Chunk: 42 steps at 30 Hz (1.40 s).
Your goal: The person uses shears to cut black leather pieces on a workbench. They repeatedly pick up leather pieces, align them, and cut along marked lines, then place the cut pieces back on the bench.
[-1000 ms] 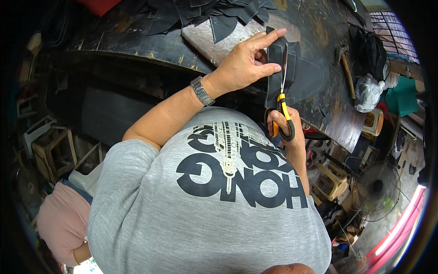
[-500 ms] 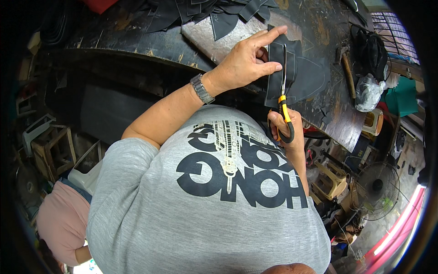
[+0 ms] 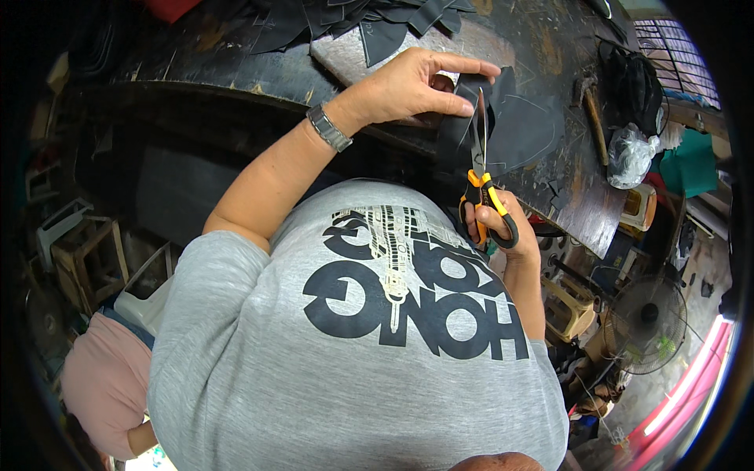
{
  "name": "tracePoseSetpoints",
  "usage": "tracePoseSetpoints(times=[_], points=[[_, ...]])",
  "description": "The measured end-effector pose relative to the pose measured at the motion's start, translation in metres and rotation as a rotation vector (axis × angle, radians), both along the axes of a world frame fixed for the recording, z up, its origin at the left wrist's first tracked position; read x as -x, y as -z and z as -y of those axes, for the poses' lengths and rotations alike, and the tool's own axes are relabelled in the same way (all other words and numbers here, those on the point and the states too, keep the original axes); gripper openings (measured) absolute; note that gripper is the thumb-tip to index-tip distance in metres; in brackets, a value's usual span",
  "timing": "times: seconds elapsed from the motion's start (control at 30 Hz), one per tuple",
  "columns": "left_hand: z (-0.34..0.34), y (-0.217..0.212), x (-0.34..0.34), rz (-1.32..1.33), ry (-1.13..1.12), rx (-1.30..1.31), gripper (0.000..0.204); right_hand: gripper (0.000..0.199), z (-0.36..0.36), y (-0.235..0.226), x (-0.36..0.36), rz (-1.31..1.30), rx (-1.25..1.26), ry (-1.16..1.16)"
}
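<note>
My right hand (image 3: 503, 221) is wrapped round the handles of a pair of scissors (image 3: 481, 177), yellow and black, with the blades pointing away from me. The blades stand slightly apart at the edge of a dark grey sheet piece (image 3: 454, 141). My left hand (image 3: 420, 85), a watch (image 3: 329, 128) on its wrist, grips that piece between thumb and fingers just left of the blades. Beneath and to the right lies another dark sheet (image 3: 528, 129) with pale drawn outlines. Whether the sheets are leather or cloth I cannot tell.
Cut dark pieces (image 3: 382, 41) are heaped at the far side of the worn black table (image 3: 212, 67). A hammer (image 3: 597, 125), a black bag (image 3: 638, 86) and a clear plastic bag (image 3: 632, 155) sit at the right. A fan (image 3: 648, 318) stands lower right; another person (image 3: 106, 377) is lower left.
The scissor blades have opened a little and the handles have spread. My left hand has shifted slightly left with the piece, which now tilts and curls.
</note>
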<state>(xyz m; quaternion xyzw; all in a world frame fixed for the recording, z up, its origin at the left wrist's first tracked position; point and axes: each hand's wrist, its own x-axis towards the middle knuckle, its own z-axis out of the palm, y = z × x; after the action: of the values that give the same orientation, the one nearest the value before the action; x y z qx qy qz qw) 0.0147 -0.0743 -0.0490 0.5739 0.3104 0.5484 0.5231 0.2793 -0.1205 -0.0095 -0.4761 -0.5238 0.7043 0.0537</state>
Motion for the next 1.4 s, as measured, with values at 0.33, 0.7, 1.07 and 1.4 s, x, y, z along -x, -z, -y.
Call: tracePoseSetpoints(times=[0.33, 0.7, 1.07, 1.4], points=[[0.003, -0.016, 0.021, -0.190, 0.368, 0.217, 0.050, 0.061, -0.026, -0.008, -0.009, -0.090, 0.025, -0.226], [0.004, -0.019, 0.023, -0.197, 0.438, 0.177, 0.053, 0.054, -0.023, 0.008, -0.020, -0.138, 0.048, -0.192], [0.004, -0.018, 0.023, -0.180, 0.405, 0.201, 0.047, 0.041, -0.016, 0.003, -0.015, 0.016, -0.073, -0.164], [-0.063, -0.033, 0.023, 0.079, -0.055, 0.068, 0.044, 0.038, -0.008, 0.014, 0.027, -0.551, -0.089, 0.383]])
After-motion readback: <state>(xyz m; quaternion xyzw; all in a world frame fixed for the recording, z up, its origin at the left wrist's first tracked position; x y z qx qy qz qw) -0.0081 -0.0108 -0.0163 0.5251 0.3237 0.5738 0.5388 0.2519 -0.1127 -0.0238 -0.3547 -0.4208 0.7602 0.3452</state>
